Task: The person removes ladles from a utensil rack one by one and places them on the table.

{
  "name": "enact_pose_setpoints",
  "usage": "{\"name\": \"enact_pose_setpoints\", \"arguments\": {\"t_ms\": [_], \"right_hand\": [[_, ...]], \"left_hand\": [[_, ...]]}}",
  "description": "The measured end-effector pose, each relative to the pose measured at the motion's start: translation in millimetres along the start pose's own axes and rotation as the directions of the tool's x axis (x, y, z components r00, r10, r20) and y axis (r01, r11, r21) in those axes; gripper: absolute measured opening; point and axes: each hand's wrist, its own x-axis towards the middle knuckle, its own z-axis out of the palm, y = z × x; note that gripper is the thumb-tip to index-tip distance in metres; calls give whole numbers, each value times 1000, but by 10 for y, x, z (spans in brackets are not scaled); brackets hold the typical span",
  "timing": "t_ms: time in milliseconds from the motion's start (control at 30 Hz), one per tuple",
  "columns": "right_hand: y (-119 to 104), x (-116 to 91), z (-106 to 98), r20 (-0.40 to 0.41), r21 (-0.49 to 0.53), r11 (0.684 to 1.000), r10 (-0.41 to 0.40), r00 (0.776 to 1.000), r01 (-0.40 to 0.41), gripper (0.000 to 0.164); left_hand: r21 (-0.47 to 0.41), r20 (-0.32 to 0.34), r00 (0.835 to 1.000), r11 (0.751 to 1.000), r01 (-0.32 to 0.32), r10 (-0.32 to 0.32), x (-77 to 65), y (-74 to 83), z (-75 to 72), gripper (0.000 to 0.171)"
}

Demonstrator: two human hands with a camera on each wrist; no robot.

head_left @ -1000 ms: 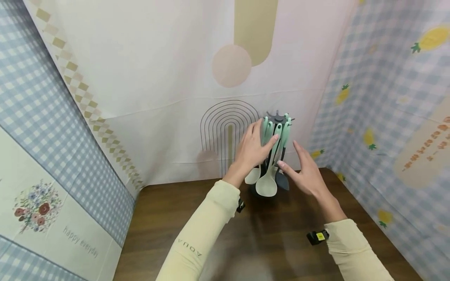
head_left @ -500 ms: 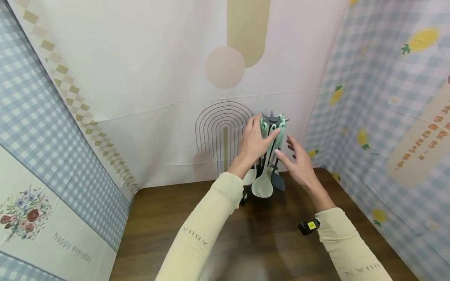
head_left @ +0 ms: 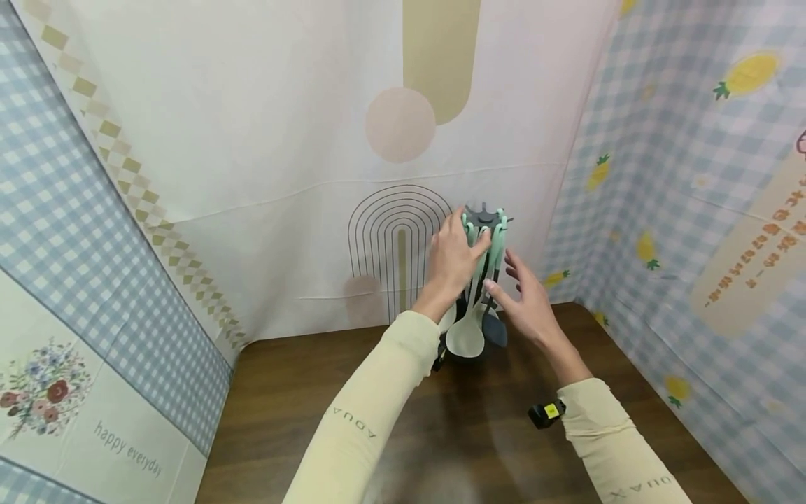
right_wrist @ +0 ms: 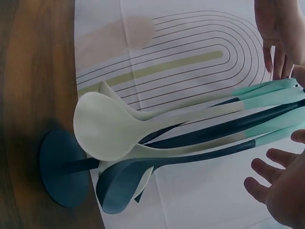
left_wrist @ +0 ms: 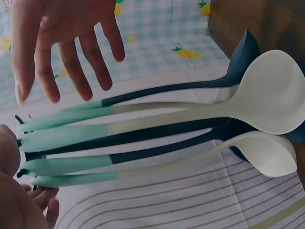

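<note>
Kitchen utensils with mint-green handles hang from a dark rotating-style utensil rack (head_left: 485,217). A cream ladle (head_left: 466,339) faces front, with a dark blue utensil (head_left: 495,330) to its right and another cream one (head_left: 448,319) partly behind my left wrist. My left hand (head_left: 450,260) is at the top left of the rack, its thumb by the ladle's handle end (left_wrist: 62,138) and its fingers beside the leftmost handles. To the right, my right hand (head_left: 530,308) stands apart from the utensils, fingers spread and loosely bent. The rack's round base (right_wrist: 65,168) shows in the right wrist view.
The rack stands on a dark wooden table (head_left: 302,392), close to the white back cloth (head_left: 283,245). A blue checked cloth (head_left: 667,231) with pineapples hangs on the right. Another checked cloth (head_left: 94,189) covers the left side.
My left thumb has slid up to the ladle's handle end. The right hand has shifted slightly, its fingers bending more. The whole head view has turned a little; the utensils still hang from the rack.
</note>
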Motion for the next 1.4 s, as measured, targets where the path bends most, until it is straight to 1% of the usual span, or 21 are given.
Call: {"name": "enact_pose_setpoints", "arguments": {"t_ms": [133, 233, 333, 433, 500, 567, 667, 867, 967, 1067, 1100, 1167, 1267, 1333, 1400], "right_hand": [[-10, -7, -23, -26, -4, 1000, 10, 1000, -10, 80], [-17, -10, -39, -29, 8, 1000, 5, 1000, -5, 79], [-11, -11, -41, -38, 50, 999, -8, 999, 9, 73], [-11, -10, -36, -55, 74, 997, -13, 998, 17, 67], [-23, -4, -27, -72, 68, 998, -7, 997, 12, 63], [-34, 9, -14, -87, 49, 999, 3, 996, 2, 60], [-48, 39, 17, -97, 28, 1000, 8, 995, -5, 56], [-39, 107, 122, -60, 30, 1000, -1, 998, 3, 54], [-10, 133, 177, -42, 40, 999, 14, 999, -12, 55], [-3, 145, 221, -38, 51, 998, 38, 999, -36, 56], [-4, 147, 232, -39, 53, 998, 46, 998, -43, 55], [-2, 151, 247, -45, 51, 997, 59, 997, -57, 54], [-7, 153, 262, -61, 42, 997, 71, 996, -69, 52], [-15, 152, 272, -72, 32, 997, 72, 995, -70, 51], [-23, 151, 280, -85, 22, 998, 66, 994, -65, 48]], "left_hand": [[-87, 50, 997, 994, -60, 64, 18, -96, -52, 66], [-116, 93, 989, 987, -108, 119, 30, -194, -100, 65], [-108, 129, 974, 979, -173, 186, 38, -277, -128, 63], [-99, 146, 959, 968, -231, 244, 34, -321, -135, 60], [-109, 154, 953, 963, -246, 260, 25, -335, -138, 59], [-123, 154, 953, 962, -245, 262, 18, -343, -131, 58], [-162, 133, 960, 961, -224, 247, 9, -346, -112, 56], [-241, 66, 982, 958, -154, 175, -23, -340, -81, 52], [-274, 51, 989, 954, -120, 139, -45, -301, -85, 52], [-277, 54, 995, 959, -62, 79, -72, -214, -100, 56], [-266, 58, 997, 963, -40, 57, -82, -169, -107, 59], [-216, 67, 998, 976, -2, 17, -93, -66, -116, 69], [-108, 75, 997, 993, 38, -30, -100, 94, -124, 85], [-34, 70, 996, 998, 56, -54, -101, 173, -120, 92], [22, 51, 996, 997, 71, -72, -98, 219, -116, 92]]}}
